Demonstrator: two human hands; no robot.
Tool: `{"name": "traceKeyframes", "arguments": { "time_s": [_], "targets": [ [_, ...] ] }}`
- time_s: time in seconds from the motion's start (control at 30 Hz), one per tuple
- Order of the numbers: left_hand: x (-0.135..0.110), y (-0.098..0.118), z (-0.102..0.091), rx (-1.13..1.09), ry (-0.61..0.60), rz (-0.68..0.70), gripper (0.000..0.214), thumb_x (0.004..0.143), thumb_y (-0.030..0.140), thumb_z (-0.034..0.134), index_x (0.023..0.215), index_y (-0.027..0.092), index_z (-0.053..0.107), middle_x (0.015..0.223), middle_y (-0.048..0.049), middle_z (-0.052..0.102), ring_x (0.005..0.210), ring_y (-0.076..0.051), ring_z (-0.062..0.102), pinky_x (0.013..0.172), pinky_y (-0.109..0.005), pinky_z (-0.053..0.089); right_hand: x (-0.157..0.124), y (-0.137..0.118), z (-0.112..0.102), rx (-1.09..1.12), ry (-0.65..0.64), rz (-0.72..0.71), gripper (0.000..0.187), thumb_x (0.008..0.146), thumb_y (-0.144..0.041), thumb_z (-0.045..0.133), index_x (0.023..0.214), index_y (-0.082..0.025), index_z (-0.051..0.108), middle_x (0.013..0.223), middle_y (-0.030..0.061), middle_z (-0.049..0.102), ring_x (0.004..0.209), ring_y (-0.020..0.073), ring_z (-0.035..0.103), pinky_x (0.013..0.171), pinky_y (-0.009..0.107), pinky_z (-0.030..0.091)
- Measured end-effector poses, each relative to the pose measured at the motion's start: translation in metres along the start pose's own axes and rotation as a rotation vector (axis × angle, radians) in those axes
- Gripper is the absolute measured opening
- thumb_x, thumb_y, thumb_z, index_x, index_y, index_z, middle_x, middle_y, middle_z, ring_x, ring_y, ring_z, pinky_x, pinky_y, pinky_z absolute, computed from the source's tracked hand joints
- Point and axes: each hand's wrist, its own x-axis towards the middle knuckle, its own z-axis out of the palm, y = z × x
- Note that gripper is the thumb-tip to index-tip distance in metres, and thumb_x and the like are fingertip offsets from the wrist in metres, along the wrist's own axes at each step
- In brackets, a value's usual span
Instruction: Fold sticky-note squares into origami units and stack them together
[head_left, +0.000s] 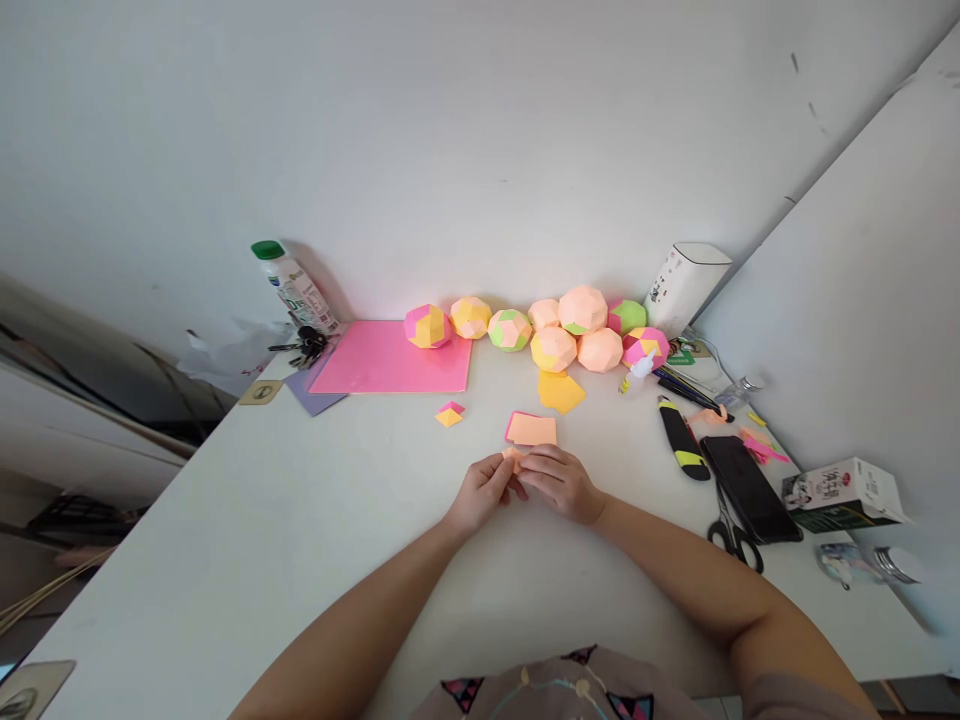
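Observation:
Between my hands is a small peach-coloured paper piece (513, 458), mostly covered by fingers. My left hand (484, 492) pinches it from the left, thumb on top. From the right, my right hand (561, 482) closes its fingertips on the same piece. Just beyond my hands lies a stack of peach and pink paper cards (532, 430). A small folded pink and yellow paper piece (450, 413) rests to the left of the stack. Yellow paper pieces (561, 391) lie farther back. Several faceted paper balls (583, 309) in peach, yellow, pink and green sit along the wall.
A pink sheet (390, 365) and a bottle with a green cap (296, 285) are at back left. On the right are a glue bottle (637, 372), a utility knife (683, 440), scissors (733, 535), a phone (750, 487) and a milk carton (844, 495).

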Motion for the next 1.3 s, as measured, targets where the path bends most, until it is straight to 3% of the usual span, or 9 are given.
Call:
{"name": "traceKeyframes", "arguments": {
  "time_s": [0.33, 0.57, 0.83, 0.93, 1.13, 1.3],
  "targets": [
    [0.0004, 0.0032, 0.0009, -0.048, -0.036, 0.001, 0.034, 0.082, 0.044, 0.049, 0.088, 0.015, 0.064, 0.057, -0.0008, 0.061, 0.051, -0.011, 0.051, 0.05, -0.022, 0.038, 0.0011, -0.0011, 0.0, -0.007, 0.024, -0.043, 0.015, 0.086, -0.01, 0.05, 0.088, -0.017, 0.063, 0.089, 0.0051, 0.068, 0.088, 0.0172, 0.057, 0.071, 0.031, 0.054],
    [0.0004, 0.0013, 0.0011, -0.074, -0.037, 0.004, 0.033, 0.083, 0.036, 0.046, 0.101, 0.014, 0.062, 0.067, -0.0037, 0.065, 0.065, -0.016, 0.058, 0.053, -0.024, 0.04, 0.0002, 0.0001, 0.0017, 0.042, 0.007, 0.039, 0.015, 0.085, -0.009, 0.048, 0.084, -0.017, 0.061, 0.082, 0.0061, 0.066, 0.079, 0.0168, 0.057, 0.068, 0.032, 0.052],
    [-0.001, 0.0028, 0.0013, 0.031, -0.075, 0.001, 0.031, 0.082, 0.028, 0.041, 0.099, 0.013, 0.063, 0.066, -0.004, 0.065, 0.063, -0.016, 0.057, 0.054, -0.025, 0.039, -0.0001, 0.0035, 0.0046, 0.344, 0.061, 0.303, 0.009, 0.085, -0.021, 0.053, 0.077, -0.018, 0.058, 0.072, 0.0052, 0.061, 0.065, 0.0148, 0.055, 0.057, 0.028, 0.051],
    [-0.0014, 0.0027, 0.0002, 0.049, -0.089, -0.004, 0.03, 0.082, 0.028, 0.04, 0.096, 0.014, 0.063, 0.066, -0.0041, 0.065, 0.063, -0.017, 0.057, 0.055, -0.025, 0.039, 0.0009, 0.0036, 0.0024, 0.429, 0.03, 0.444, 0.015, 0.083, -0.027, 0.056, 0.071, -0.017, 0.057, 0.07, 0.0037, 0.059, 0.06, 0.0129, 0.055, 0.053, 0.026, 0.049],
    [-0.0031, 0.0015, -0.0014, 0.046, -0.15, 0.048, 0.03, 0.083, 0.029, 0.039, 0.094, 0.015, 0.064, 0.089, -0.0077, 0.066, 0.071, -0.017, 0.06, 0.055, -0.025, 0.039, -0.0002, 0.0053, -0.0005, 0.626, -0.08, 0.744, 0.022, 0.079, -0.034, 0.062, 0.069, -0.017, 0.055, 0.063, -0.0002, 0.058, 0.054, 0.0121, 0.055, 0.05, 0.025, 0.047],
    [-0.0037, 0.0018, -0.0017, 0.07, -0.167, 0.05, 0.032, 0.086, 0.031, 0.036, 0.091, 0.014, 0.064, 0.082, -0.0073, 0.065, 0.072, -0.017, 0.059, 0.057, -0.025, 0.039, 0.0006, 0.0038, -0.0013, 0.673, -0.076, 0.763, 0.023, 0.078, -0.035, 0.064, 0.067, -0.016, 0.056, 0.06, -0.0011, 0.057, 0.051, 0.0116, 0.054, 0.049, 0.025, 0.045]
  ]
}}
